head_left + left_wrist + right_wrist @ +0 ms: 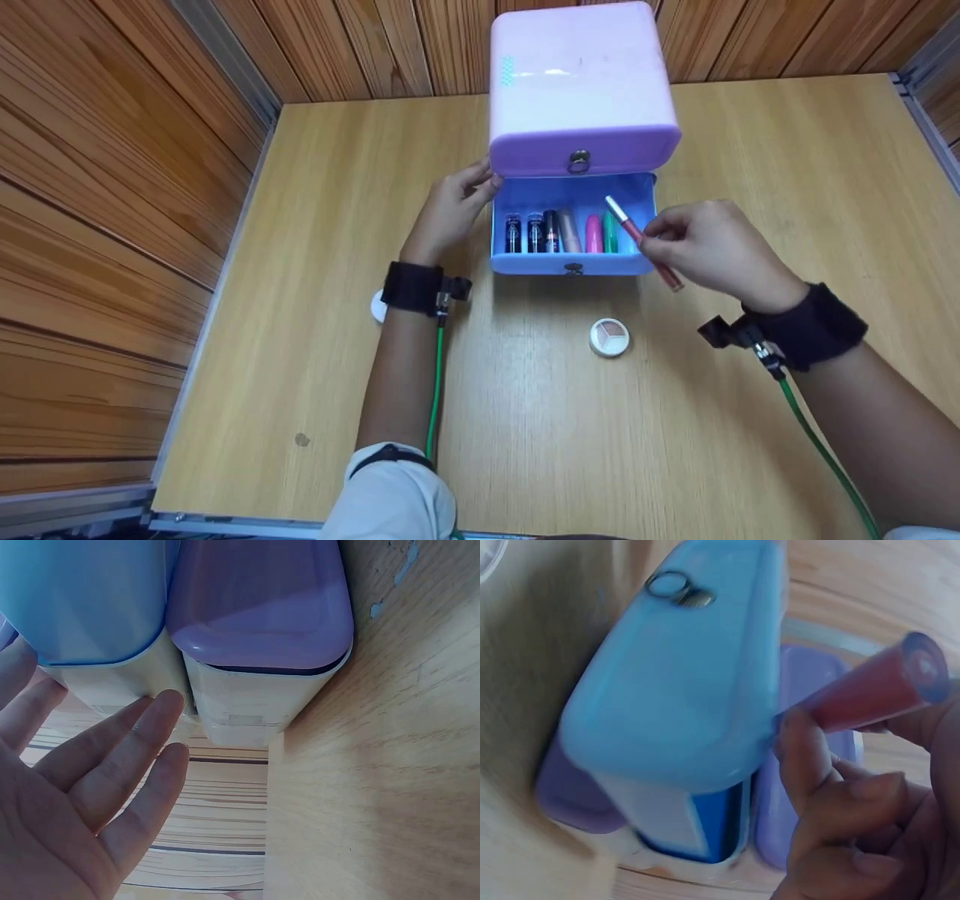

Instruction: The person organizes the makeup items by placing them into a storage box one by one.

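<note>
Pinching a red lip gloss tube [642, 241] in curled fingers, right hand [712, 244] holds it over the open blue drawer [574, 262] | left hand [450, 214], fingers straight, touches the purple box [577, 82] at the bench's far edge | round compact [609, 337] lies mid-bench.

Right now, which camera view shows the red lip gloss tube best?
The head view: the lip gloss tube shows whole, pinched by the right hand over the open blue drawer. The right wrist view shows only its blurred end; the left wrist view shows none.
</note>
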Available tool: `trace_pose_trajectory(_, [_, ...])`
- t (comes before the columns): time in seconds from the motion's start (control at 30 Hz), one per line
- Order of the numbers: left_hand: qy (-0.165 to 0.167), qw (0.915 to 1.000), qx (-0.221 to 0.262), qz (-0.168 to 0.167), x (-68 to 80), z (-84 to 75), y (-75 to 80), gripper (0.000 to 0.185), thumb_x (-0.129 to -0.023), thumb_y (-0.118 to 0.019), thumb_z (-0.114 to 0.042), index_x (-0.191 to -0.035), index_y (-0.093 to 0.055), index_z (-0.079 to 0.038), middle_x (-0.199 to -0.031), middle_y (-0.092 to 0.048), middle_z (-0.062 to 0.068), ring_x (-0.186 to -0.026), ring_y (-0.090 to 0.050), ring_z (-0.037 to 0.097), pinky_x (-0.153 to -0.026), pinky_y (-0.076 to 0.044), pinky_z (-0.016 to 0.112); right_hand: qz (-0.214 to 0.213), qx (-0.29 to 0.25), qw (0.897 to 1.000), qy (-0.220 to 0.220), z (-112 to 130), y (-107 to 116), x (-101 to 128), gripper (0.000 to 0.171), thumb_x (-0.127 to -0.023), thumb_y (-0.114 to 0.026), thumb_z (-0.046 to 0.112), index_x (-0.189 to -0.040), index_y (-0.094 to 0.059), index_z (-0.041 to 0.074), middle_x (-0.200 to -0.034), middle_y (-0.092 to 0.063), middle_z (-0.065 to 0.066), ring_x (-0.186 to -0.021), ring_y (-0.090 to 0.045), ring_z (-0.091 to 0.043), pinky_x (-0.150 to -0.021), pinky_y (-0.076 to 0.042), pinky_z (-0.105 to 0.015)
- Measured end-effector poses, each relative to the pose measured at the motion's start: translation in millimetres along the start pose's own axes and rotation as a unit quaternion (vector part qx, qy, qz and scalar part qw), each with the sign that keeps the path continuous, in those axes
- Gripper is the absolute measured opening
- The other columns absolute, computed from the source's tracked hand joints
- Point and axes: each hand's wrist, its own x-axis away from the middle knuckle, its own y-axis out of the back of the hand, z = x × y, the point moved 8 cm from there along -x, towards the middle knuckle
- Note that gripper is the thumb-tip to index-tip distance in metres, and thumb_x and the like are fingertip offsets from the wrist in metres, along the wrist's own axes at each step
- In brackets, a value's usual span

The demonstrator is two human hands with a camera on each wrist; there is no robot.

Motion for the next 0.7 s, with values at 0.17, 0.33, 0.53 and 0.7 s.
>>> trace_pose_trajectory(0.17, [-0.005, 1.0, 0.001, 0.0, 0.7, -0.8, -0.3, 0.055, -0.092, -0.051, -0.057, -0.143, -0.043, -0.038, -0.143, -0.046, -0.018, -0.13, -0.043, 0.006, -0.106, -0.038, 0.03, -0.011, -0.004, 1.0, -0.029, -11.9, 7.2, -17.7, 0.018, -0.089, -0.066, 0.02, -0.091, -0.075, 0.005, -0.074, -0.069, -0.005, -0.069, -0.059, -0.021, -0.051, -0.045, -0.03])
trace_pose_trajectory(0.33, [-0.006, 1.0, -0.004, 0.001, 0.1, -2.4, -1.8, 0.056, -0.092, -0.05, -0.056, -0.144, -0.043, -0.035, -0.142, -0.048, -0.014, -0.128, -0.045, 0.006, -0.106, -0.038, 0.028, -0.028, 0.018, 0.999, -0.031, -14.4, 12.1, -31.0, 0.018, -0.087, -0.067, 0.021, -0.087, -0.076, 0.006, -0.074, -0.068, -0.004, -0.066, -0.055, -0.02, -0.049, -0.039, -0.03])
trace_pose_trajectory(0.53, [-0.001, 1.0, -0.003, 0.002, -0.3, -3.3, -3.2, 0.056, -0.091, -0.049, -0.058, -0.143, -0.043, -0.038, -0.142, -0.048, -0.016, -0.129, -0.044, 0.006, -0.107, -0.038, 0.03, -0.032, 0.037, 0.998, -0.032, -14.2, 8.2, -41.7, 0.02, -0.088, -0.067, 0.021, -0.079, -0.075, 0.005, -0.067, -0.063, -0.004, -0.059, -0.049, -0.021, -0.045, -0.033, -0.03])
trace_pose_trajectory(0.7, [0.003, 1.0, 0.0, -0.001, 0.2, -2.5, -2.7, 0.055, -0.091, -0.05, -0.059, -0.142, -0.044, -0.039, -0.142, -0.047, -0.017, -0.13, -0.043, 0.004, -0.108, -0.037, 0.031, -0.029, 0.048, 0.998, -0.035, -13.5, 1.1, -48.6, 0.022, -0.089, -0.067, 0.021, -0.08, -0.074, 0.002, -0.066, -0.062, -0.006, -0.058, -0.051, -0.022, -0.046, -0.034, -0.031])
